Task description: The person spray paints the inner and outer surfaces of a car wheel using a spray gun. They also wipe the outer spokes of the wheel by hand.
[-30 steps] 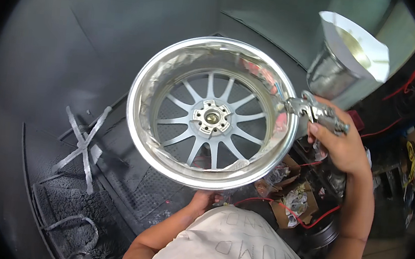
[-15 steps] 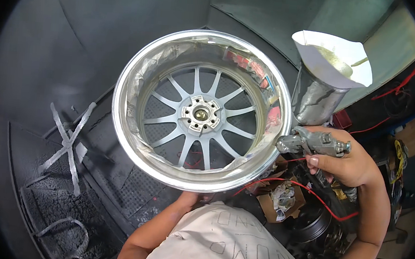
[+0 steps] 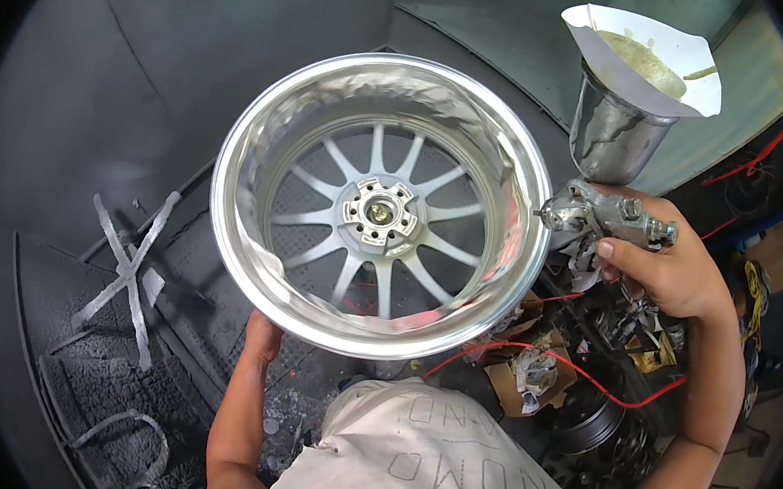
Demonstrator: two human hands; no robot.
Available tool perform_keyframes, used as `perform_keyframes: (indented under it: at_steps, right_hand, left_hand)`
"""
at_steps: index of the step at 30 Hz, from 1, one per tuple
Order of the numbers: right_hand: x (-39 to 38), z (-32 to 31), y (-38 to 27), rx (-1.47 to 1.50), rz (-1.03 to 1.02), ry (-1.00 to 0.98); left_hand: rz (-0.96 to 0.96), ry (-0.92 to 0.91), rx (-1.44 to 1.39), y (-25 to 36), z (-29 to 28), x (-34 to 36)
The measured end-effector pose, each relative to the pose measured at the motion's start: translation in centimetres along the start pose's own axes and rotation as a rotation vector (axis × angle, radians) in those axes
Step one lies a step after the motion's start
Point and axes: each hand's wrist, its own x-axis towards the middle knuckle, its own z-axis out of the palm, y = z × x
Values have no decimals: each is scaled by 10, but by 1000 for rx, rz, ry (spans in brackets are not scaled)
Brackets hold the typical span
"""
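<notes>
A silver multi-spoke wheel rim (image 3: 360,332) with a polished lip is held face up at the centre, with crumpled covering around its inner wall. My right hand (image 3: 664,264) is closed on a metal spray gun (image 3: 608,222), whose nozzle is at the rim's right side, touching or very near it. On the gun stands a metal cup (image 3: 613,138) topped by a white paper funnel (image 3: 583,28) with pale liquid. My left hand (image 3: 263,331) is at the underside of the rim's lower left; its fingers are hidden behind it.
Grey walls (image 3: 138,55) surround the back and left. A masking-covered cross-shaped stand (image 3: 128,273) is at left. Cardboard boxes (image 3: 513,395), a red hose (image 3: 638,401), a dark wheel (image 3: 581,424) and clutter lie below and to the right.
My left hand has moved left along the rim's underside, and the wheel looks slightly turned. The spray gun dipped and has risen again, and sits a little further right than a second ago.
</notes>
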Motion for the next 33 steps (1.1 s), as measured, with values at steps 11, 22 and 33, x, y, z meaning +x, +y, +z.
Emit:
perform_keyframes:
  at_steps: [11,22,33]
  right_hand:
    - [9,-6,-6,-33,14,-67]
    - [11,6,-7,75,55,-183]
    - [10,-14,-1,34,2,-55]
  left_hand:
    - [-38,-116,-225,-55,78,-62]
    - [96,105,-115,-56,64,-36]
    - [142,204,-448,21,34,18]
